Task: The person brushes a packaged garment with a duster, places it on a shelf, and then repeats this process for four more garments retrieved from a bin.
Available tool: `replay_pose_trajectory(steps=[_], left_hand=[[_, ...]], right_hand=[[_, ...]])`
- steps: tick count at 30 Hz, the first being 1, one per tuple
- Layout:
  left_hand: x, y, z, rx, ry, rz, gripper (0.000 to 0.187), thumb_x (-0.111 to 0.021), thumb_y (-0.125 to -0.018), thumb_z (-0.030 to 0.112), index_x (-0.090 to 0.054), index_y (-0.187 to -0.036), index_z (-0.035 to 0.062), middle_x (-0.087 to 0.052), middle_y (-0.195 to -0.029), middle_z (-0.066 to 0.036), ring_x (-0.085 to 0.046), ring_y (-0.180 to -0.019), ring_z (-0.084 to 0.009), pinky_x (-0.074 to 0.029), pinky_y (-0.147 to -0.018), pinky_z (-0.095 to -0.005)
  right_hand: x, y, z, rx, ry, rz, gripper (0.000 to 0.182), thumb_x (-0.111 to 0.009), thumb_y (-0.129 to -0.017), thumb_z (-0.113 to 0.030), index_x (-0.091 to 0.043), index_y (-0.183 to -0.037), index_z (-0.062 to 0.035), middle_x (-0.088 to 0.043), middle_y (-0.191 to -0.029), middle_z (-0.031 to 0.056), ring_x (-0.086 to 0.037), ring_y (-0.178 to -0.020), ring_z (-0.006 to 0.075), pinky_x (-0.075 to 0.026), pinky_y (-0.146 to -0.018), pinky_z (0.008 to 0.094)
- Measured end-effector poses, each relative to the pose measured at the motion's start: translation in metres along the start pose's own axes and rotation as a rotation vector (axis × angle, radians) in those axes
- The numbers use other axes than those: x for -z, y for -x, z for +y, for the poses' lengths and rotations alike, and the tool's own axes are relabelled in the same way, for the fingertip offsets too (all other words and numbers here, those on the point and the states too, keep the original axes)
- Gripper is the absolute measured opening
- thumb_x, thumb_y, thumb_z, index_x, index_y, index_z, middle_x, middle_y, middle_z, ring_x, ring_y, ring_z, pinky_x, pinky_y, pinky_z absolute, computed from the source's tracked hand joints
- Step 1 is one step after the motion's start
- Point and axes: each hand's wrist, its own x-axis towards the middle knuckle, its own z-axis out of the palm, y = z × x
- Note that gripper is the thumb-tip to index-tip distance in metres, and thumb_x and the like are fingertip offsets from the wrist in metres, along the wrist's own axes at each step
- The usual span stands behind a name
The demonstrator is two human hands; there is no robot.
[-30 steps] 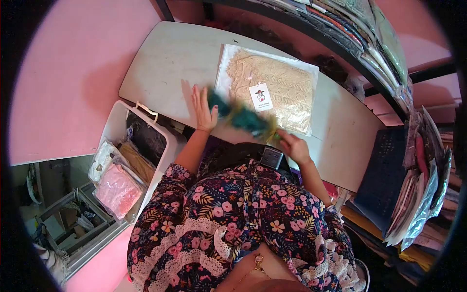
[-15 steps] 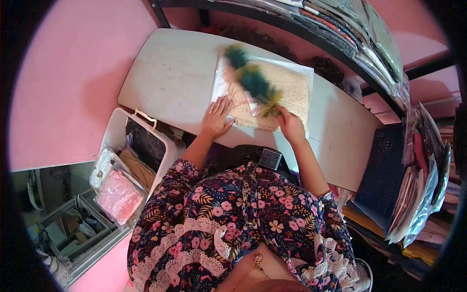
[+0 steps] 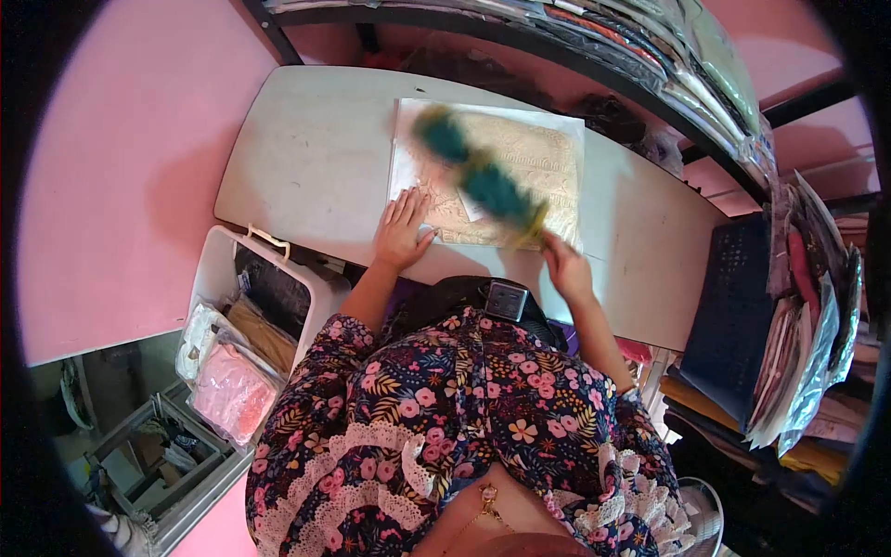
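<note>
A cream knitted garment (image 3: 548, 153) lies folded in a clear plastic bag on the white table (image 3: 306, 130), with white sheet showing round its edges. Across it sweeps a fluffy green and yellow duster (image 3: 492, 190), blurred by motion. My right hand (image 3: 566, 266) is closed round the duster's near end, at the bag's lower right edge. Flat on the bag's lower left corner rests my left hand (image 3: 404, 227), fingers stretched out and holding nothing. The duster hides part of the garment's middle and a white card (image 3: 471, 206) under it.
On the left stands a white bin (image 3: 218, 243) holding bagged clothes, a pink one (image 3: 232, 390) on top. Stacked bagged garments (image 3: 640, 46) fill a dark-framed shelf behind the table. More packed garments (image 3: 798, 343) hang over the right side, beside a dark blue panel (image 3: 729, 316).
The duster has swung a little, its far end now lower and further left over the bag. My right hand has shifted slightly down and right; the left stays on the bag.
</note>
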Motion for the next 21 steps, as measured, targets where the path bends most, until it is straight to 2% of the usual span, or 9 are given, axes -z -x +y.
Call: replay_pose_trajectory(steps=[2,4,7,10,11,15,17,20,21], left_hand=[[-0.001,-0.001,-0.002,-0.007,0.001,0.009,0.069,-0.056,-0.082,0.035,-0.029,-0.141,0.0123,-0.027,-0.146,-0.013,-0.023,-0.136,-0.0290,-0.018,-0.110,-0.0433],[-0.004,0.000,-0.003,0.001,0.004,0.009,0.071,-0.057,-0.080,0.038,-0.029,-0.141,0.0139,-0.027,-0.146,-0.012,-0.021,-0.136,-0.0281,-0.018,-0.110,-0.0434],[-0.008,0.002,-0.005,0.001,0.000,0.004,0.070,-0.056,-0.081,0.039,-0.029,-0.141,0.0132,-0.026,-0.146,-0.012,-0.021,-0.136,-0.0279,-0.017,-0.110,-0.0432],[-0.008,0.002,-0.008,0.000,-0.007,0.002,0.069,-0.054,-0.082,0.039,-0.029,-0.141,0.0130,-0.026,-0.147,-0.012,-0.020,-0.137,-0.0278,-0.016,-0.110,-0.0428],[-0.007,0.001,-0.007,0.011,-0.023,-0.007,0.069,-0.054,-0.083,0.040,-0.029,-0.141,0.0130,-0.026,-0.147,-0.012,-0.020,-0.137,-0.0277,-0.015,-0.111,-0.0426],[-0.009,0.003,-0.010,0.016,-0.016,-0.016,0.068,-0.052,-0.083,0.040,-0.029,-0.141,0.0129,-0.025,-0.147,-0.012,-0.019,-0.137,-0.0273,-0.014,-0.111,-0.0419],[-0.008,0.003,-0.010,0.007,-0.013,-0.010,0.067,-0.052,-0.084,0.040,-0.029,-0.141,0.0130,-0.024,-0.147,-0.012,-0.019,-0.137,-0.0267,-0.014,-0.111,-0.0416],[-0.007,0.003,-0.010,0.009,-0.025,-0.016,0.067,-0.052,-0.084,0.040,-0.030,-0.141,0.0128,-0.025,-0.147,-0.012,-0.020,-0.137,-0.0272,-0.015,-0.111,-0.0416],[-0.006,0.003,-0.010,0.006,-0.026,-0.014,0.067,-0.052,-0.084,0.040,-0.030,-0.141,0.0128,-0.025,-0.147,-0.012,-0.020,-0.137,-0.0272,-0.015,-0.111,-0.0416]], right_hand=[[0.005,0.027,-0.005,-0.089,0.092,-0.122,0.036,-0.056,-0.084,-0.020,-0.053,-0.120,-0.0215,-0.062,-0.084,0.0163,-0.061,-0.070,0.0368,-0.050,-0.062,0.0466],[0.000,0.047,0.023,-0.124,0.018,-0.022,0.038,-0.055,-0.085,-0.021,-0.051,-0.122,-0.0184,-0.063,-0.087,0.0175,-0.061,-0.074,0.0386,-0.050,-0.064,0.0460],[0.006,0.059,0.039,-0.586,-0.084,0.303,0.035,-0.051,-0.088,-0.017,-0.051,-0.122,-0.0092,-0.063,-0.095,0.0224,-0.061,-0.084,0.0405,-0.050,-0.068,0.0441],[-0.002,0.061,0.036,-0.509,-0.083,0.358,0.034,-0.051,-0.088,-0.015,-0.051,-0.122,-0.0098,-0.063,-0.095,0.0221,-0.061,-0.086,0.0400,-0.050,-0.069,0.0436],[-0.004,0.063,0.033,-0.317,-0.103,0.365,0.034,-0.051,-0.088,-0.016,-0.052,-0.121,-0.0096,-0.062,-0.099,0.0213,-0.061,-0.087,0.0395,-0.049,-0.070,0.0432],[-0.001,0.064,0.017,-0.402,-0.019,0.090,0.035,-0.051,-0.088,-0.015,-0.050,-0.123,-0.0117,-0.062,-0.101,0.0213,-0.061,-0.089,0.0391,-0.050,-0.073,0.0432],[-0.010,0.069,0.043,-0.475,-0.082,0.347,0.036,-0.051,-0.088,-0.019,-0.050,-0.124,-0.0138,-0.062,-0.098,0.0217,-0.061,-0.087,0.0399,-0.050,-0.071,0.0450],[0.018,0.066,0.060,-0.963,0.104,0.182,0.039,-0.051,-0.088,-0.019,-0.047,-0.126,-0.0159,-0.063,-0.095,0.0191,-0.061,-0.079,0.0383,-0.048,-0.067,0.0458],[0.022,0.069,0.069,-0.963,0.103,0.186,0.039,-0.051,-0.088,-0.019,-0.047,-0.126,-0.0159,-0.063,-0.095,0.0191,-0.061,-0.079,0.0383,-0.048,-0.067,0.0458]])
